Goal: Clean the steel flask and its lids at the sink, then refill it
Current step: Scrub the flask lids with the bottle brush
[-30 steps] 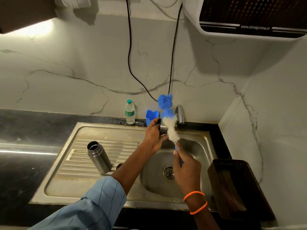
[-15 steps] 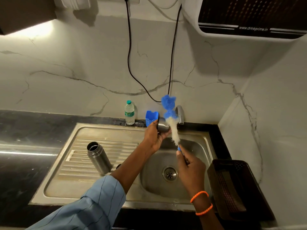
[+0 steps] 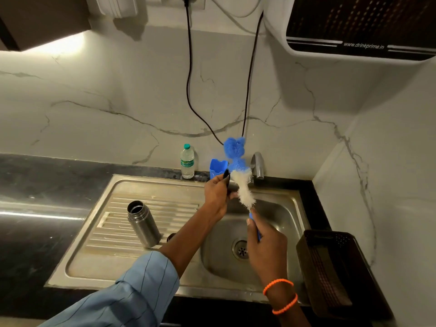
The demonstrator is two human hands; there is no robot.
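The open steel flask (image 3: 143, 224) stands upright on the sink's ribbed drainboard (image 3: 113, 223). Over the basin, below the tap (image 3: 257, 165), my left hand (image 3: 218, 195) grips a steel lid (image 3: 230, 182), mostly hidden by my fingers. My right hand (image 3: 264, 241) holds the blue handle of a bottle brush (image 3: 244, 188). Its white bristles press against the lid, and its blue tip points up toward the wall. A small dark object (image 3: 170, 237), partly hidden by my left forearm, lies on the drainboard by the flask.
A small plastic water bottle (image 3: 187, 161) and a blue holder (image 3: 218, 168) stand behind the sink. A dark plastic basket (image 3: 335, 272) sits to the right of the basin. A water purifier (image 3: 361, 27) hangs top right, with black cables (image 3: 188, 90) down the wall.
The brush has shifted slightly against the lid and my right hand has drawn a little back along the handle. The flask has not moved.
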